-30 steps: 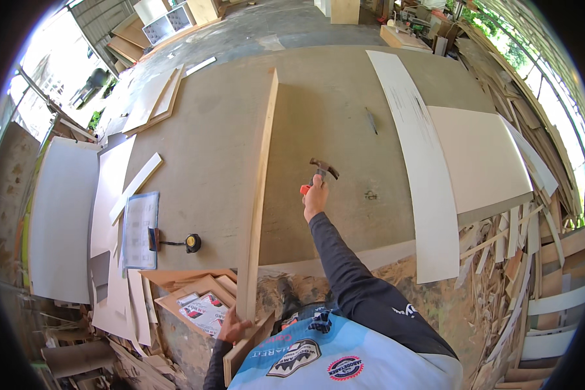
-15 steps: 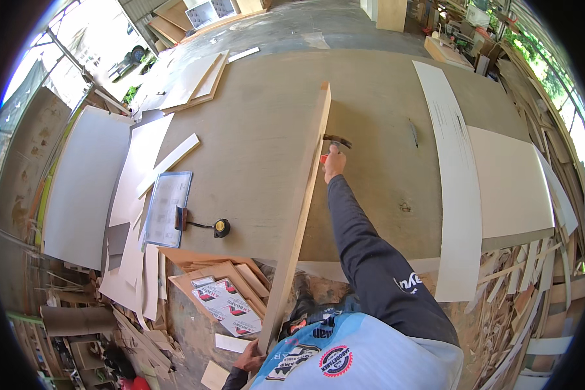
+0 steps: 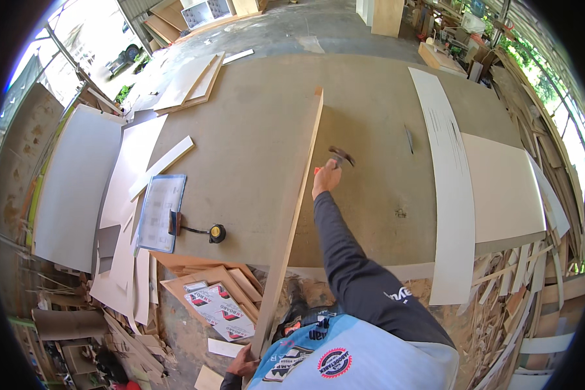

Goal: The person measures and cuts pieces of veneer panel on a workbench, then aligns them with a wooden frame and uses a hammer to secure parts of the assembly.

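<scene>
head view | right hand (image 3: 325,180) is closed around the hammer (image 3: 340,156), just right of the long board (image 3: 292,214) standing on edge on the workbench (image 3: 253,162) | left hand (image 3: 244,363) grips the board's near end, low, well apart from the right

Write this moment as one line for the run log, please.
right hand: grips hammer above workbench | left hand: holds near end of long wooden board standing on edge | tape measure: left of board

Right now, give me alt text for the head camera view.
The right hand holds a hammer beside a long wooden board standing on edge across a workbench, while the left hand grips the board's near end.
</scene>
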Demonstrator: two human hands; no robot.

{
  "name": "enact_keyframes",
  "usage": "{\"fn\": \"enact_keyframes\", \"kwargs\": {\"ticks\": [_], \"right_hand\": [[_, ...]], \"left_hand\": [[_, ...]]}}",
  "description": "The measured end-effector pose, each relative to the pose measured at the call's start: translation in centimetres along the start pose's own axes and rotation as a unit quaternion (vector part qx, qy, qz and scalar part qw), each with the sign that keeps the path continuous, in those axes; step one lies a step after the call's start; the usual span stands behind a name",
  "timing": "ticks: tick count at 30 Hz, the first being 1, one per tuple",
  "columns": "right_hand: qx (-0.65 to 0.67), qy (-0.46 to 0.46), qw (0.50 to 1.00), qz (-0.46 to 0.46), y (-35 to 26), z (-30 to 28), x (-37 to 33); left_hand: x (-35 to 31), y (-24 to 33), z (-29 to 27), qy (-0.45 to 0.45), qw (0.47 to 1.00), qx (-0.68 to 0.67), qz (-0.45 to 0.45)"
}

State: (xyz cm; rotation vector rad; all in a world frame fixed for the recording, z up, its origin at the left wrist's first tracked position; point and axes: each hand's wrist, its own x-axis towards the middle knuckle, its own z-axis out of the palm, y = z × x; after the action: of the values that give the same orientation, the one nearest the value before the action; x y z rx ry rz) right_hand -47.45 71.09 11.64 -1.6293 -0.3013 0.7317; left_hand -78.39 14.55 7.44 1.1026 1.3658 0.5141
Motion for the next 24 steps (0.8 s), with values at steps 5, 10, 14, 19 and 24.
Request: {"fn": "enact_keyframes", "kwargs": {"ticks": [5,10,14,19,24], "right_hand": [[0.011,-0.057,0.997,-0.059,3.3,0.8,1.6],[0.085,-0.070,0.994,-0.016,3.2,2.5,3.0],[0.092,-0.038,0.994,-0.053,3.5,2.8,1.5],[0.179,-0.100,0.967,0.153,1.5,3.6,-1.8],[0.104,-0.151,0.983,0.002,3.1,1.7,1.5]], "left_hand": [[1.1,2.8,-0.4,-0.044,0.998,-0.027,-0.021],[0.2,4.8,-1.9,-0.041,0.998,-0.033,-0.023],[1.0,5.1,-2.7,-0.063,0.992,-0.106,-0.005],[-0.7,8.5,-4.6,-0.030,0.995,-0.089,-0.036],[0.5,0.8,-7.0,-0.003,1.000,-0.007,0.020]]}}
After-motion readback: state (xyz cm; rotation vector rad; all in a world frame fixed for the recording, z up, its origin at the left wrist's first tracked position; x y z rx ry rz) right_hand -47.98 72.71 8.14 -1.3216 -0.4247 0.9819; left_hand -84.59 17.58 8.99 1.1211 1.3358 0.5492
